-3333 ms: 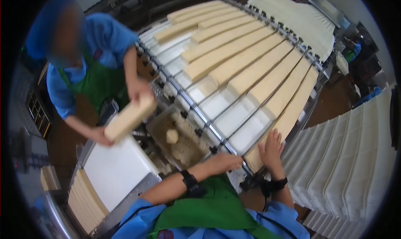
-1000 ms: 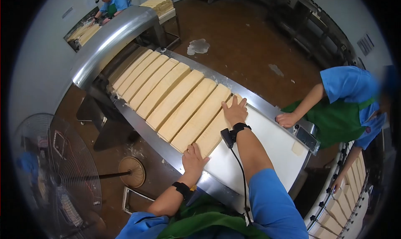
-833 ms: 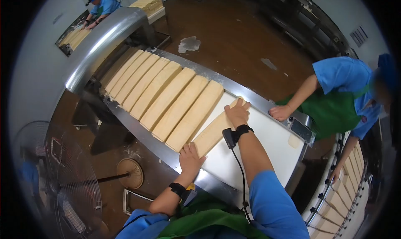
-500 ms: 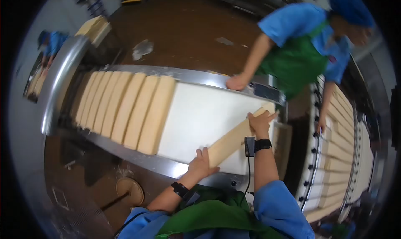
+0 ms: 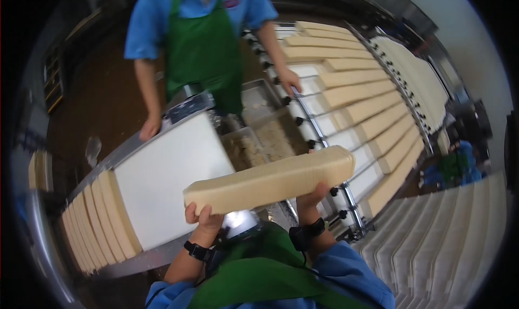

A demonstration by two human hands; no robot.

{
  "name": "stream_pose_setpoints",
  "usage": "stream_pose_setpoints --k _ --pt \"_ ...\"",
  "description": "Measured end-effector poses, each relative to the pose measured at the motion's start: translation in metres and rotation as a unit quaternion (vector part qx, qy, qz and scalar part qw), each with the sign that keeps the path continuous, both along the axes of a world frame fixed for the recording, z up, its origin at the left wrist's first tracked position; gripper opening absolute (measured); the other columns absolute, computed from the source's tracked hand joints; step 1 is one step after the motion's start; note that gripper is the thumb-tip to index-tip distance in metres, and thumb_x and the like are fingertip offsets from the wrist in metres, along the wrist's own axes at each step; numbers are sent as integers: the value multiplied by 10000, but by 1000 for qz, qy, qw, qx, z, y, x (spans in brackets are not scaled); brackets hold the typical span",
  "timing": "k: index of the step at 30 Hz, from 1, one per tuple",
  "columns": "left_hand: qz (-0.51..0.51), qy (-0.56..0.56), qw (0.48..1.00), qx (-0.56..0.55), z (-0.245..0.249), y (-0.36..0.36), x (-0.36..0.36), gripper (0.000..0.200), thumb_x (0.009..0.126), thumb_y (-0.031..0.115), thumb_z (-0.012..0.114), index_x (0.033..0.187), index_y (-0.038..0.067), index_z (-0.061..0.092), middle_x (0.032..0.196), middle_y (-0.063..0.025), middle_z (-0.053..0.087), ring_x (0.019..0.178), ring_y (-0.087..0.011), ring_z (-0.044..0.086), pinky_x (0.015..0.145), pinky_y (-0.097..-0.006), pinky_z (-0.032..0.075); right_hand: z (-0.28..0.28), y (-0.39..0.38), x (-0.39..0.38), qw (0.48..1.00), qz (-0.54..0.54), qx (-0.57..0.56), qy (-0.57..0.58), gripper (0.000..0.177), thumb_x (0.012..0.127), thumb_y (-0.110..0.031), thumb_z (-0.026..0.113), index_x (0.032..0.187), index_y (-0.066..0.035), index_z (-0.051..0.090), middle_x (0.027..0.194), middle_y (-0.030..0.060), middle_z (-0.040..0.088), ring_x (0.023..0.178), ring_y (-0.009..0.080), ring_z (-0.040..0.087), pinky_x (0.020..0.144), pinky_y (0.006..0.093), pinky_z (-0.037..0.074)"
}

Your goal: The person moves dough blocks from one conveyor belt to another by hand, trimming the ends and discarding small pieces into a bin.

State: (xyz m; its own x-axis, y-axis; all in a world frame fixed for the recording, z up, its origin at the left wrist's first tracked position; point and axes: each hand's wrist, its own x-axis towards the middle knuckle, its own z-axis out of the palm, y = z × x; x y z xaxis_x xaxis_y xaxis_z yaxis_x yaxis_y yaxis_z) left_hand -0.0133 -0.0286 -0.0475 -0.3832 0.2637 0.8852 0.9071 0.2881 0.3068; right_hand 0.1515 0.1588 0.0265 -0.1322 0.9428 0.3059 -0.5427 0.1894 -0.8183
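Held up level in front of my body is a long, pale beige dough block (image 5: 270, 180), with faint layered lines at its right end. My left hand (image 5: 204, 217) grips its left end from below, fingers curled over the near edge. My right hand (image 5: 312, 196) supports the other end from underneath, with the thumb on the near side; its remaining fingers are mostly hidden behind the block. Below and to the left is the white conveyor belt (image 5: 167, 168), where a row of similar blocks (image 5: 116, 214) lies side by side at the far left.
On the right, a railed conveyor (image 5: 308, 114) carries several beige blocks (image 5: 373, 101). Bins with dough scraps (image 5: 278, 136) stand between the conveyors. A co-worker in a green apron (image 5: 203, 55) stands across, one hand (image 5: 289, 81) by the rail. Stacked pale trays (image 5: 438, 244) fill the lower right.
The block has been lifted off the white belt and carried right, still in both hands. My view has turned right, bringing the railed conveyor and bins nearer the middle.
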Motion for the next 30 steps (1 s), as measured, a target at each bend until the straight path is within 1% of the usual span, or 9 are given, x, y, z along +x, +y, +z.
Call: stream_pose_setpoints --k 2,5,7,11,18,20,22,26,30 --pt "-59 56 991 111 11 30 14 676 677 173 838 1135 212 342 1281 -162 268 1209 -341 355 956 -467 425 8 5 34 1000 4 24 13 896 841 -622 485 1480 -61 201 1427 225 403 1275 329 449 1053 432 389" --pt "-106 28 993 51 25 53 50 711 657 163 844 1171 194 353 1273 -162 283 1193 -351 372 963 -470 406 9 29 79 997 -13 54 44 874 845 -569 535 1468 -49 213 1407 235 411 1264 330 456 1043 435 393" --pt "-145 -36 986 -79 37 64 70 765 610 151 856 1225 158 401 1265 -169 322 1157 -366 413 941 -483 424 25 53 100 958 -253 -12 -136 846 845 -498 583 1435 -1 236 1388 258 406 1240 351 470 1021 440 404" --pt "-316 -84 930 -166 57 102 109 673 585 231 859 1186 203 557 1197 -169 443 1053 -362 531 807 -441 515 22 125 174 861 -341 -59 -373 801 799 -286 649 1405 43 241 1391 286 338 1220 393 456 1007 463 409" --pt "-601 13 713 -361 90 147 153 589 735 326 775 1274 227 559 1234 -160 506 752 -260 651 635 -336 558 26 191 264 678 -140 -194 -695 754 795 -520 575 1286 39 455 1228 277 550 1278 451 386 1032 502 339" --pt "-639 3 679 -361 92 157 162 553 795 205 702 1317 243 524 1255 -178 502 803 -270 657 667 -337 561 29 201 276 534 -81 -150 -828 696 821 -517 566 1289 -6 494 1270 222 552 1291 417 389 1048 571 271" --pt "-672 20 610 -418 85 169 169 579 814 96 622 1353 252 477 1306 -186 465 837 -284 656 705 -348 559 21 208 280 510 -113 -130 -843 668 835 -515 560 1289 -27 508 1278 198 554 1285 406 393 1047 583 246" --pt "-694 -3 613 -379 87 201 196 598 817 19 553 1361 243 448 1378 -185 403 859 -301 653 736 -369 556 -10 212 281 465 -326 -27 -823 587 862 -485 556 1291 -85 532 1303 166 538 1249 388 412 1048 576 221" --pt "-630 -59 621 -462 73 221 214 431 778 42 636 1168 203 551 1367 -168 396 919 -300 617 752 -358 551 -18 185 282 497 -345 35 -795 589 855 -470 582 1284 -71 528 1341 173 490 1244 378 418 1062 559 210"
